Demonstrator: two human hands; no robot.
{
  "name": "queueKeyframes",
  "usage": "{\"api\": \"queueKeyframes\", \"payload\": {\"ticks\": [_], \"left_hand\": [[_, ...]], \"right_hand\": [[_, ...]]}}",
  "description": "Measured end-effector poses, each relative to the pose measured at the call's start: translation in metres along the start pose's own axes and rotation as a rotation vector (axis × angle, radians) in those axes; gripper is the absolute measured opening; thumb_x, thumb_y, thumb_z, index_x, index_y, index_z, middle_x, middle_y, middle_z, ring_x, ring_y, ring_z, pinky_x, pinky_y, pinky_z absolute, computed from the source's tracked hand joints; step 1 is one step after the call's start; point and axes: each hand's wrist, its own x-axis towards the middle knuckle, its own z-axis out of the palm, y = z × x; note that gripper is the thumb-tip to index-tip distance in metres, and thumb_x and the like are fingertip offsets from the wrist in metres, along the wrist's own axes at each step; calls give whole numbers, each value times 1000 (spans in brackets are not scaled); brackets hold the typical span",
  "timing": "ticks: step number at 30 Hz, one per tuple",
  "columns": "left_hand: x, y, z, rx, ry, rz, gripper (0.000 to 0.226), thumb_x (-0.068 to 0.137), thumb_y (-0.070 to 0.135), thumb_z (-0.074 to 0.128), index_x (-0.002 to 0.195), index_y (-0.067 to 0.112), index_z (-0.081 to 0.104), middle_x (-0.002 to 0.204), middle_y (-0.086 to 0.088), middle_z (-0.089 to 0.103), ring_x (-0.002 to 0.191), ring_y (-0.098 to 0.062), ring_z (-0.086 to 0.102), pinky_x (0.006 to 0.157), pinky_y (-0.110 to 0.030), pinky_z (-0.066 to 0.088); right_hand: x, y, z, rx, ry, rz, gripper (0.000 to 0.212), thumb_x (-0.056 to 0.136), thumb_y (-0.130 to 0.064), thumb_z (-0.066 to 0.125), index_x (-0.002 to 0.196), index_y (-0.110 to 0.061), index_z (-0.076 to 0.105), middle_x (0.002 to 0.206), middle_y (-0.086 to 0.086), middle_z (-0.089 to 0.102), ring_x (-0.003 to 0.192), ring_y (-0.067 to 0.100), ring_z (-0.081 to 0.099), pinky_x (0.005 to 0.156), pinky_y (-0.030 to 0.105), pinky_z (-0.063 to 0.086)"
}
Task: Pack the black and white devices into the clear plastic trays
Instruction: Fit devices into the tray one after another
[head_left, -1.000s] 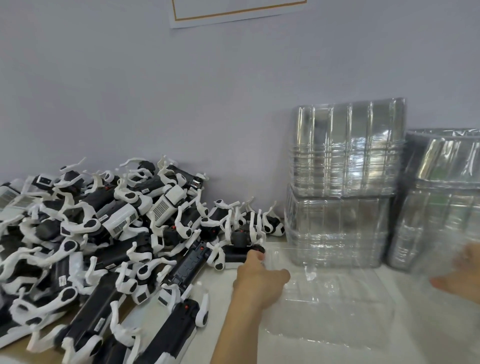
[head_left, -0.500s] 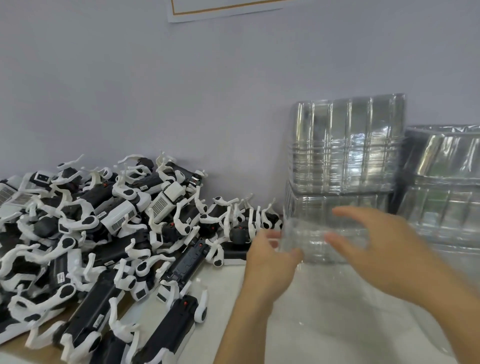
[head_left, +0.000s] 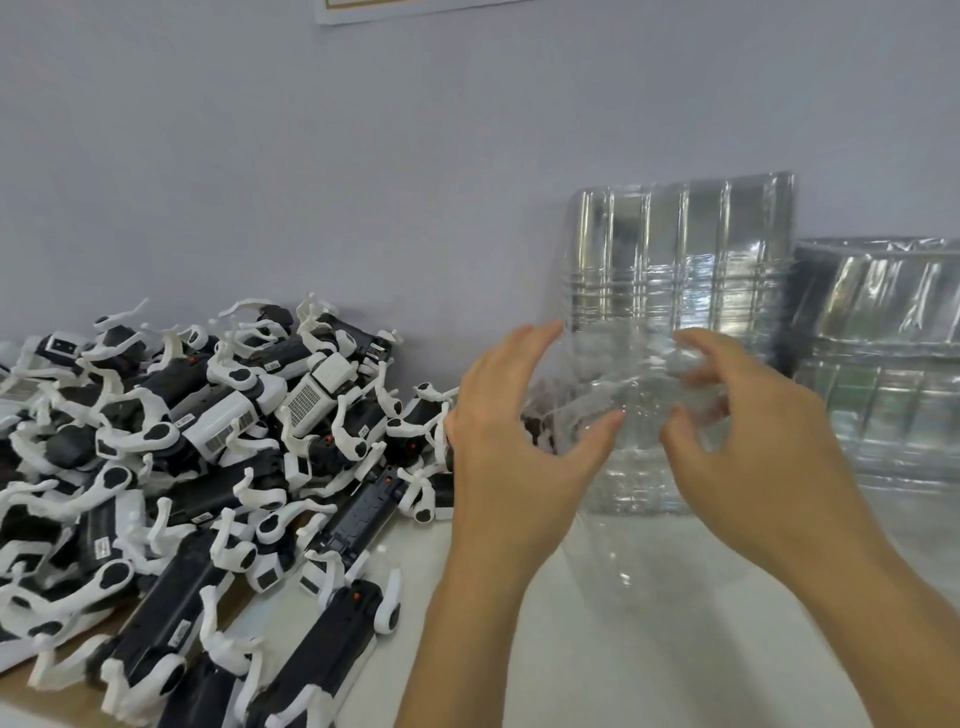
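Nearest the camera, two bare forearms rise from the bottom edge over the white tabletop (head_left: 597, 670). The left hand (head_left: 511, 447) and the right hand (head_left: 748, 447) meet on a clear, thin plastic tray (head_left: 636, 457) held upright off the table, its long axis roughly vertical and its lower edge hanging toward the surface. The tray lies between the two hands: the left thumb (head_left: 597, 434) presses its near face while the left fingers reach behind its left edge, and the right fingers (head_left: 698, 345) curl over its upper part, the right thumb pinching from the front. Its outline is blurred and see-through, so which way its open side faces is hard to say.

To the left lies a heap of black and white handheld devices with white curved clips (head_left: 197, 467), piled in all directions, the nearest long black bodies pointing diagonally up-right.

Farther back, against the pale wall (head_left: 363, 182), stands a tall stack of nested clear trays (head_left: 680, 260), with a second stack (head_left: 883, 353) just beside it at right; both appear to hold only trays.
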Motion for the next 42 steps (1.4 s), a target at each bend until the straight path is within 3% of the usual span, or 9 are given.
{"api": "queueKeyframes", "payload": {"ticks": [4,8,11,17,24,30,35,39,42], "left_hand": [[-2,8,6,38,-54,-36,77,76,50,78,140,47,35,135,37,38,133,9,34,116,-44,32],[-2,-2,5,110,-129,-192,75,80,47,76,142,41,34,131,28,37,129,1,34,115,-43,31],[-2,-9,5,124,-107,-267,65,79,42,78,133,37,42,124,23,43,125,-3,39,112,-41,34],[-2,-13,9,-36,-28,-350,18,83,30,77,89,33,61,97,17,63,90,7,58,71,-5,43],[3,-23,-3,122,-66,-225,13,84,29,77,97,29,75,84,27,64,87,10,61,74,-6,45],[-1,-22,0,339,-252,-49,20,86,34,75,106,33,77,100,17,74,96,-3,64,92,-35,49],[-11,-29,12,495,-257,-111,42,82,54,72,121,42,64,121,25,60,121,1,41,97,-26,18],[-14,-39,14,350,-269,-289,40,87,51,68,124,39,59,113,28,54,118,-7,48,107,-37,37],[-15,-43,13,275,-210,-359,26,91,44,64,116,34,63,102,27,55,112,-8,53,102,-40,43]], "right_hand": [[1,0,-6,23,-1,121,71,86,-15,64,145,-38,32,107,-11,59,90,16,62,80,31,42],[5,6,-17,-6,-70,339,61,85,-22,66,138,-34,40,86,-6,60,52,15,68,55,28,44],[7,11,-20,114,-89,461,55,85,-24,68,133,-30,42,90,2,67,45,12,68,61,35,55],[5,1,-23,188,-220,478,70,87,-25,66,138,-49,25,127,14,49,56,19,73,69,40,57],[8,-1,-42,-23,-231,298,77,76,-58,70,142,-47,34,145,1,41,115,24,51,95,46,45],[6,13,-35,-80,-398,185,53,86,-51,61,134,-59,40,107,-25,57,81,-1,61,65,18,41],[2,40,-16,-191,-581,288,42,96,-27,53,135,-43,47,77,-5,70,66,5,67,68,26,51],[-1,57,-4,-305,-634,381,48,98,-25,45,146,-32,43,108,-6,60,104,24,68,91,31,52],[-3,62,-2,-352,-678,417,49,99,-27,43,148,-34,40,143,0,53,110,24,66,92,29,51]]}}
